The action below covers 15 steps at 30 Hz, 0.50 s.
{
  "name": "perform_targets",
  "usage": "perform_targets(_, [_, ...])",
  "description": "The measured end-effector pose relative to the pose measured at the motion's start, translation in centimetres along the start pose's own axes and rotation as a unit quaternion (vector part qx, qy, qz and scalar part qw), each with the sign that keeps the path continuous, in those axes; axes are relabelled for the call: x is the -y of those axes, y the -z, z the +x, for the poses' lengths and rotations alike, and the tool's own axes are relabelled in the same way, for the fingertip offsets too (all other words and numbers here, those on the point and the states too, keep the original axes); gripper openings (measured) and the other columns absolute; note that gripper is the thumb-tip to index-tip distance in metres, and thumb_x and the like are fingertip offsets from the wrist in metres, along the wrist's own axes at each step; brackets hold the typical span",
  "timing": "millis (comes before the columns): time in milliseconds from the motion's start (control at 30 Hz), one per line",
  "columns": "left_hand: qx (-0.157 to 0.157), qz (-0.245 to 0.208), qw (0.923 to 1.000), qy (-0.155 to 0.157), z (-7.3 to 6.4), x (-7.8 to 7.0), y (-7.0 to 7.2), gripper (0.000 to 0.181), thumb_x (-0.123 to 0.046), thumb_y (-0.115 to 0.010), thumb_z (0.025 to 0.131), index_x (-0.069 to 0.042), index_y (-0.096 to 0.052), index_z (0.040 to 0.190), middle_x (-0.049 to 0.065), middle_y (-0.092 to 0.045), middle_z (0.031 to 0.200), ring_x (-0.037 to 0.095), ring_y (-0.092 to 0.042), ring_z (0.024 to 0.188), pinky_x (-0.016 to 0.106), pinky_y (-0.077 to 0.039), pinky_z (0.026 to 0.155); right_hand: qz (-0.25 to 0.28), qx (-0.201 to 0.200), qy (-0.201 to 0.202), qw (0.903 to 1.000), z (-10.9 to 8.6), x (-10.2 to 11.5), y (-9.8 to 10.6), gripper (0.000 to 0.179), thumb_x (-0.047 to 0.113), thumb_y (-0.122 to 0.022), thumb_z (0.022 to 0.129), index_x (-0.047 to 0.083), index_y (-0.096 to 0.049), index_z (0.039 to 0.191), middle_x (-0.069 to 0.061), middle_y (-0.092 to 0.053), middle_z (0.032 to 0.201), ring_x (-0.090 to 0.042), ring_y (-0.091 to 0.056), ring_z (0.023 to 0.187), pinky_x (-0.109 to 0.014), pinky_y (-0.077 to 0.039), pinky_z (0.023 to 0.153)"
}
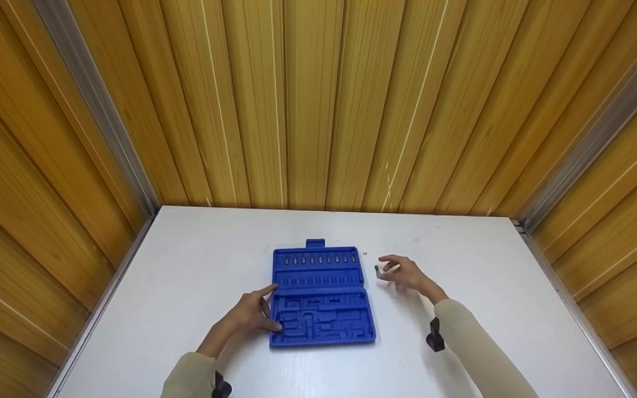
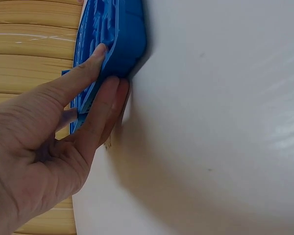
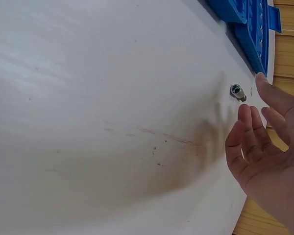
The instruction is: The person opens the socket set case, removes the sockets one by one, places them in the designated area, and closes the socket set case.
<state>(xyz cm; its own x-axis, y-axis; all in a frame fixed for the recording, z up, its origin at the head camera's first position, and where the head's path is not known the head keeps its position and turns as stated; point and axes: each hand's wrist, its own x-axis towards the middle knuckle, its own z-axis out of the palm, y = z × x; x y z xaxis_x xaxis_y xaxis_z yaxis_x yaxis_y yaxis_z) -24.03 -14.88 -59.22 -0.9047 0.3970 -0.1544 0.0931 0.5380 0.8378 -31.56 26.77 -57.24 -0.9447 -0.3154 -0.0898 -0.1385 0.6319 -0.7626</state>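
Panels [image 1: 14,143] with a yellow-brown wood grain and straight ridges stand at the far left, edged by a grey metal post [image 1: 94,94]. The desk [image 1: 147,309] is smooth, white and faintly glossy. A pale beige sleeve [image 1: 188,376] leads to the left hand [image 1: 246,311], part-closed on the left edge of the blue case [image 1: 318,316], thumb over the rim and fingers against the outer wall. The case lies opened flat on the desk between the hands, rigid and plastic-looking, with rounded corners and a tab [image 1: 315,243] at its far edge. Its near half is moulded into blocky, stepped recesses; its far half carries a row of small metallic-looking pieces [image 1: 320,260] above a ribbed strip. Just right of the case is a small, shiny metal socket [image 3: 237,91], cylindrical with a dark hollow end. Close beside it, the right hand [image 1: 404,275] is loosely spread, thumb apart from softly bent fingers; whether a fingertip touches the socket, I cannot tell.
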Motion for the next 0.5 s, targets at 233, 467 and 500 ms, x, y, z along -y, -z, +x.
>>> perform_targets(233, [-0.009,0.010,0.9999,-0.004,0.1,0.0,0.2,0.103,-0.004,-0.093,0.070,0.003,-0.036,0.155,0.016,-0.065,0.085,0.013,-0.058,0.068,0.027,-0.055,0.064,0.022,0.036,0.032,0.9986,1.9,2.4,-1.7,0.043,0.014,-0.062,0.102,-0.012,-0.055,0.136,-0.030,-0.069,0.112,-0.041,-0.071,0.095,-0.041,-0.059,0.073])
perform_targets(467, [0.000,-0.001,1.0000,0.005,0.0,0.0,0.0,0.103,-0.001,-0.091,0.071,0.002,-0.033,0.157,0.017,-0.064,0.088,0.014,-0.061,0.070,0.031,-0.060,0.066,0.030,0.055,0.050,0.9968,3.9,5.6,-5.0,0.041,0.016,-0.060,0.104,-0.008,-0.058,0.137,-0.029,-0.071,0.112,-0.041,-0.073,0.096,-0.046,-0.060,0.077])
perform_targets(500, [0.003,-0.004,1.0000,0.006,0.0,0.0,-0.1,0.103,-0.001,-0.091,0.071,0.002,-0.033,0.157,0.017,-0.064,0.088,0.014,-0.062,0.069,0.031,-0.060,0.066,0.032,0.060,0.050,0.9964,4.1,6.1,-5.5,0.041,0.016,-0.059,0.104,-0.008,-0.058,0.137,-0.029,-0.071,0.113,-0.042,-0.072,0.098,-0.046,-0.060,0.078])
